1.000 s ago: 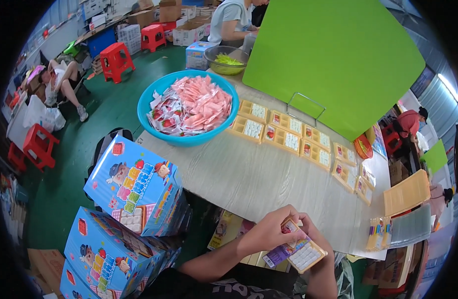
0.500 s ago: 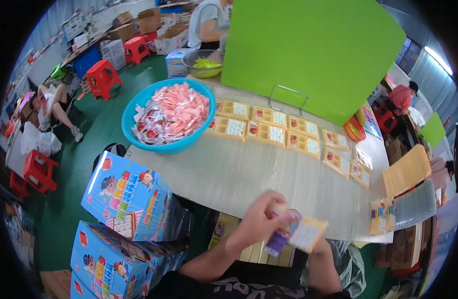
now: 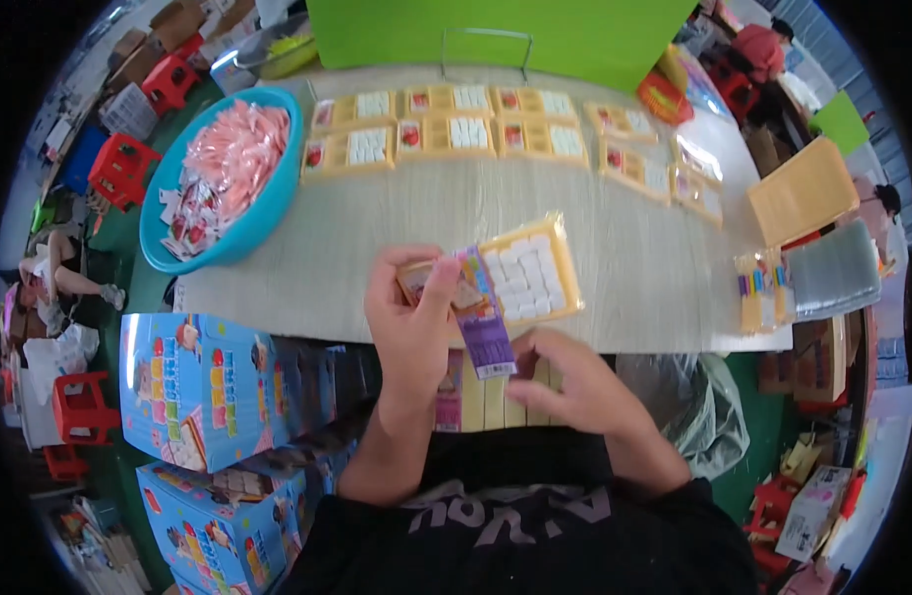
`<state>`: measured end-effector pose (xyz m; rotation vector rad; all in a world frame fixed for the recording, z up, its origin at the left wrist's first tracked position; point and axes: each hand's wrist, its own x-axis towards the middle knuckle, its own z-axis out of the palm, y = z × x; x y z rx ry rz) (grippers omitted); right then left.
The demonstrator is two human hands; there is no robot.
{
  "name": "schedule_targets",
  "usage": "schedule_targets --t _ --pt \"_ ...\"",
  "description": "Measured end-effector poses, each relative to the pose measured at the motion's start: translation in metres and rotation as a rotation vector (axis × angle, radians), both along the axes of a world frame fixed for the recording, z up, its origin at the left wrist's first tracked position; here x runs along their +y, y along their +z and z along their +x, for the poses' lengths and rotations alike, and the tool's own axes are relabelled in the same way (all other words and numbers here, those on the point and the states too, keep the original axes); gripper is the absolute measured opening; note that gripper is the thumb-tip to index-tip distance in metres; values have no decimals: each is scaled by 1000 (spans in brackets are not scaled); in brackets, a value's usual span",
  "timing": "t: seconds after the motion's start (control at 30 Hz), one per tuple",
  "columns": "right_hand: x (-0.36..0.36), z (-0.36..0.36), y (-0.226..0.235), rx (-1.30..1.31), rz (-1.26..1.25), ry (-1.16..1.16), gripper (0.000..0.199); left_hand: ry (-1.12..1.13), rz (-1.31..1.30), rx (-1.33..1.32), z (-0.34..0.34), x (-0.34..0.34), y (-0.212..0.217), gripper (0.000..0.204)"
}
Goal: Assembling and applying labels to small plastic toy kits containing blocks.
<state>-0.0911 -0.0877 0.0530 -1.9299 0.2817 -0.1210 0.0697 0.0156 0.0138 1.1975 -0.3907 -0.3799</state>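
My left hand point(image 3: 411, 322) grips the left end of a yellow plastic tray point(image 3: 572, 268) in clear wrap, its thumb on top. Small white blocks point(image 3: 523, 280) fill the tray's right part. A purple printed sleeve point(image 3: 486, 342) lies across the tray, and its lower end hangs past the tray's near edge. Close beside that end is my right hand point(image 3: 580, 382), thumb and forefinger apart, with nothing seen between them. Below both hands are pale yellow strips with a printed purple edge point(image 3: 448, 397), partly hidden by my left hand and the tray.
Two rows of filled trays point(image 3: 446, 136) line the table's far side. A turquoise basin point(image 3: 289, 164) of pink and clear packets stands left. Blue printed cartons point(image 3: 193, 392) are stacked at the near left. Empty yellow trays point(image 3: 803, 193) and clear plastic covers point(image 3: 833, 273) sit right. A green panel point(image 3: 575, 40) rises behind.
My view has swung down and to the right. The tray has tilted flatter, showing its white blocks. My right hand, earlier behind the tray, is now at the sleeve's lower end.
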Motion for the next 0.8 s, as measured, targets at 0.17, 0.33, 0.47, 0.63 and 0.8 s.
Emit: schedule_targets --t 0.17,0.33,0.47,0.63,0.8 --pt "-1 -2 -17 -50 -85 -104 17 -20 -154 -4 -4 -6 -4 15" --pt "-3 -2 -43 -228 -314 -344 19 -221 -184 161 -10 1 -5 13" --pt "-9 -6 -43 -287 -500 -340 25 -356 -55 234 -17 3 -6 16" --pt "-8 -2 -40 -350 -485 -395 26 -371 -6 196 -20 -2 -6 17" --pt "-10 -6 -38 -374 -490 -399 25 -427 1 199 -22 -4 -10 16"
